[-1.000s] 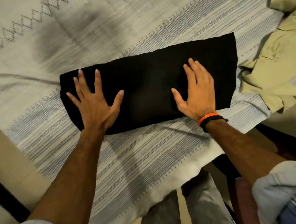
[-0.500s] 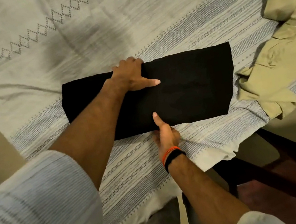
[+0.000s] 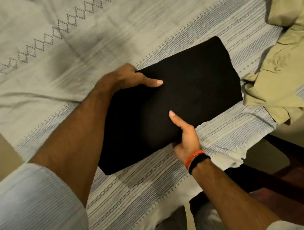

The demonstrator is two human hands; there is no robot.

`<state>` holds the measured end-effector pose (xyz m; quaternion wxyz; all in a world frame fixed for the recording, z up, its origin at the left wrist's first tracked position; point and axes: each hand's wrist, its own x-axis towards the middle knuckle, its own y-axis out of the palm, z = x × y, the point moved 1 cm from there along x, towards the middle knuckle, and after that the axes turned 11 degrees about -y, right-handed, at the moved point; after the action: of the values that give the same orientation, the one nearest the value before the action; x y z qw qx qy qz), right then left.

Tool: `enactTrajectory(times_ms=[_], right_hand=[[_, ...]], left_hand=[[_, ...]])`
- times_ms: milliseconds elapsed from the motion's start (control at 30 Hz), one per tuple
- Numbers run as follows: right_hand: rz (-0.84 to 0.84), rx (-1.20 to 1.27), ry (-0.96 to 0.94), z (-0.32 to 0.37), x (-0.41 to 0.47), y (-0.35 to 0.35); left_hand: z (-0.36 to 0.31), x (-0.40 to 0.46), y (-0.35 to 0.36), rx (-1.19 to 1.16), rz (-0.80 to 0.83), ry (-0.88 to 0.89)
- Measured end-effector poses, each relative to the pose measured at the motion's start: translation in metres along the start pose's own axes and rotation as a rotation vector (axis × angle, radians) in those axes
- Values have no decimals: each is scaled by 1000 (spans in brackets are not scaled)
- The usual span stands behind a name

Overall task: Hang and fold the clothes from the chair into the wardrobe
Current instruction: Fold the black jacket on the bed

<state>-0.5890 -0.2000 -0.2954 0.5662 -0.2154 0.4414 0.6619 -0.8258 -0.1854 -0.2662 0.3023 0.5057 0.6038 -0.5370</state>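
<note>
Where a moment ago the black garment (image 3: 187, 89) lay long across the bed (image 3: 57, 50), it is now doubled; left hand (image 3: 123, 77) and right hand (image 3: 186, 139) each pinch an edge, so it looks ready for the wardrobe.

Bed (image 3: 94, 34): black folded garment (image 3: 193, 92), khaki garment (image 3: 282, 66) on it.

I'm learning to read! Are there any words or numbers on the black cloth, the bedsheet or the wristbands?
None to read anywhere.
Folded black cloth, held by the left hand and right hand: plain.
Pale woven bedsheet: only diamond and stripe patterns.
Orange and black wristbands: no lettering visible.
Crumpled khaki garment: no label showing.
</note>
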Motion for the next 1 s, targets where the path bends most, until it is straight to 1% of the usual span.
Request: enactTrajectory(times_ms=[133, 200, 267, 367, 400, 467, 533, 667, 767, 900, 1000], right_hand=[[143, -123, -10, 41, -5, 9], [213, -193, -7, 62, -6, 14], [278, -282, -29, 85, -14, 21], [380, -384, -31, 109, -19, 34], [409, -405, -19, 117, -23, 40], [455, -451, 9, 128, -26, 51], [481, -527, 26, 136, -25, 62], [520, -616, -32, 156, -20, 92], [542, -612, -167, 179, -21, 119], [574, -599, -410, 214, -31, 151], [619, -591, -532, 233, -44, 161]], left_hand=[[22, -36, 5, -342, -85, -72], [34, -52, 9, -526, -64, -103], [45, -72, 12, -672, 13, -107], [51, -96, 17, -794, 148, -35], [52, -107, 17, -830, 172, -20], [54, -120, 17, -914, 191, -18], [54, -124, 16, -935, 191, -25], [42, -129, 3, -1026, 77, -3], [24, -137, -19, -1113, -54, 71], [-2, -154, -45, -1196, -233, 295], [-14, -169, -50, -1141, -320, 464]])
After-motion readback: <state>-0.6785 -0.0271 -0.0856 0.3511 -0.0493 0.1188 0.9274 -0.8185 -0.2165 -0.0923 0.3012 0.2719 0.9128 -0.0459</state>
